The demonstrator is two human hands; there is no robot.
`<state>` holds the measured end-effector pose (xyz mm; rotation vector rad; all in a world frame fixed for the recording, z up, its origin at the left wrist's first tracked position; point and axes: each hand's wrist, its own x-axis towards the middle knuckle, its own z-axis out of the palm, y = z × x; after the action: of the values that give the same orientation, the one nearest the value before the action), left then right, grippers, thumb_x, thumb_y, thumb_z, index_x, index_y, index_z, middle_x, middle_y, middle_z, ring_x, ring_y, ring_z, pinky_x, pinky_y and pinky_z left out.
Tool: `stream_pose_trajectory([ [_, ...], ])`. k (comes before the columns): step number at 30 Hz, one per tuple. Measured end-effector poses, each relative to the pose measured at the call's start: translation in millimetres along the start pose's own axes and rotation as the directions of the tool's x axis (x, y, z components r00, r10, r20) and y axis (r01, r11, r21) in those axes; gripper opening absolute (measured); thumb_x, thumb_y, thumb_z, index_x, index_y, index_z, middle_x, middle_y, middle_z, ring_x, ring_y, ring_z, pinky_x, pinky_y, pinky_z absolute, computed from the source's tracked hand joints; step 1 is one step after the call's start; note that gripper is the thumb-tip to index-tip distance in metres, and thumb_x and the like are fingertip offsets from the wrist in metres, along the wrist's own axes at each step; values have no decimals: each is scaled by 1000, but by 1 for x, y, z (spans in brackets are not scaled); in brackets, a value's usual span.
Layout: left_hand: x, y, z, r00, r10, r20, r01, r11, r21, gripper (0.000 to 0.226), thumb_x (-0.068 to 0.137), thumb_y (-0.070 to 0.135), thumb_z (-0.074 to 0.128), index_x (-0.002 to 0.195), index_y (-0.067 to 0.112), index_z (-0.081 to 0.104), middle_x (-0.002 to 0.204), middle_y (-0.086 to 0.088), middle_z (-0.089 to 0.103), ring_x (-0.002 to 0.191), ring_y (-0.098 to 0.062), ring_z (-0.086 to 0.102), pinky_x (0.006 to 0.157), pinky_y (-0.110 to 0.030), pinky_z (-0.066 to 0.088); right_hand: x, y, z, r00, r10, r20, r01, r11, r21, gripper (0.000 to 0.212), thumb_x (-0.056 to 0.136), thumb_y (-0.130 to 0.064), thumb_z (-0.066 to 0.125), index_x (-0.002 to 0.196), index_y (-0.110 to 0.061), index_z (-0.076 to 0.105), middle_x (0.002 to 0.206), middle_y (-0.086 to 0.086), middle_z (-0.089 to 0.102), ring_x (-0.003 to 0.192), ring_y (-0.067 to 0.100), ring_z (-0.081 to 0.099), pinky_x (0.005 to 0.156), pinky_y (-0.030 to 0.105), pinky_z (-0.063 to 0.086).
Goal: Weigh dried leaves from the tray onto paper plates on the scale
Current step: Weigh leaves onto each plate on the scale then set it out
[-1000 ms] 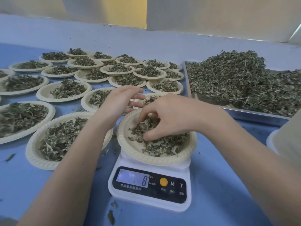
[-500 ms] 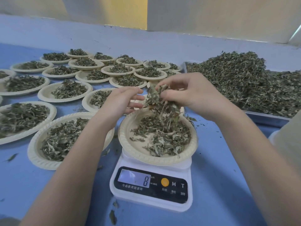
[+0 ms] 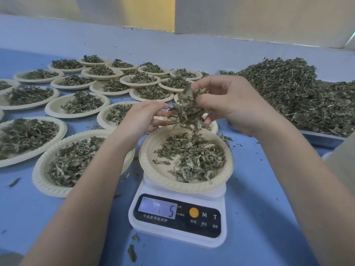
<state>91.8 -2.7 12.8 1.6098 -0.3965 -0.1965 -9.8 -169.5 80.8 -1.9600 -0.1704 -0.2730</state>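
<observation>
Above the paper plate point(image 3: 153, 169) on the scale point(image 3: 177, 217), right hand point(image 3: 230, 104) pinches dried leaves point(image 3: 187, 104); left hand point(image 3: 142, 120) fingers apart, beside one metal tray point(image 3: 322, 138).

Cream ridged plate point(image 3: 153, 175), green-grey leaves point(image 3: 194, 158), white-and-black scale point(image 3: 178, 227), blue table point(image 3: 269, 208).

Right hand point(image 3: 234, 104) pinching a clump of dried leaves point(image 3: 187, 104) above the paper plate point(image 3: 153, 169) on the scale point(image 3: 178, 217), left hand point(image 3: 142, 120) open beside it, display showing 5.
</observation>
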Motion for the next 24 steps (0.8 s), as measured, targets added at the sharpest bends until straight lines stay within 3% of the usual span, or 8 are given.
stream_pose_trajectory([
  [3, -1, 1, 0, 1000, -3, 13, 3, 1000, 26, 20, 93, 31, 52, 100, 22, 68, 81, 11, 72, 68, -6, 68, 50, -13, 44, 0, 0, -1, 1000, -18, 26, 18, 1000, -6, 24, 84, 5, 62, 80, -17, 69, 86, 19, 61, 68, 18, 58, 50, 22, 52],
  [6, -2, 2, 0, 1000, -7, 17, 7, 1000, 22, 20, 94, 33, 50, 100, 22, 67, 93, 4, 74, 81, -13, 71, 57, -18, 45, 0, 1, -2, 999, -36, 35, 36, 999, 2, 23, 82, 5, 66, 80, -17, 70, 90, 18, 61, 67, 18, 56, 53, 22, 53],
  [9, -2, 2, 0, 1000, -7, 18, 6, 1000, 28, 21, 95, 33, 49, 99, 23, 67, 99, 1, 73, 84, -15, 71, 53, -15, 44, 0, 2, -1, 998, -49, 49, 49, 999, 0, 22, 77, 3, 73, 79, -18, 71, 91, 17, 64, 64, 14, 59, 53, 21, 51],
  [12, -3, 2, 0, 1000, -10, 15, 10, 1000, 28, 20, 95, 32, 48, 97, 24, 67, 98, 2, 73, 82, -14, 71, 47, -11, 43, 1, 3, -1, 998, -51, 46, 51, 999, 1, 21, 74, 0, 76, 78, -20, 72, 94, 26, 65, 64, 19, 58, 53, 21, 51],
  [19, -3, 2, 0, 1000, -9, 10, 9, 1000, 27, 18, 93, 32, 50, 94, 25, 67, 96, 3, 74, 80, -13, 71, 48, -11, 44, 1, 4, -1, 997, -50, 54, 48, 998, 39, 22, 74, 2, 75, 79, -19, 73, 102, 29, 65, 63, 19, 64, 58, 19, 53],
  [24, -3, 2, -1, 1000, -14, 10, 14, 1000, 18, 17, 93, 32, 51, 90, 26, 66, 92, 3, 74, 78, -13, 71, 56, -18, 46, 1, 5, -1, 995, -40, 91, 31, 995, 99, 22, 75, 5, 73, 85, -14, 74, 84, 12, 73, 61, 15, 68, 63, 18, 55],
])
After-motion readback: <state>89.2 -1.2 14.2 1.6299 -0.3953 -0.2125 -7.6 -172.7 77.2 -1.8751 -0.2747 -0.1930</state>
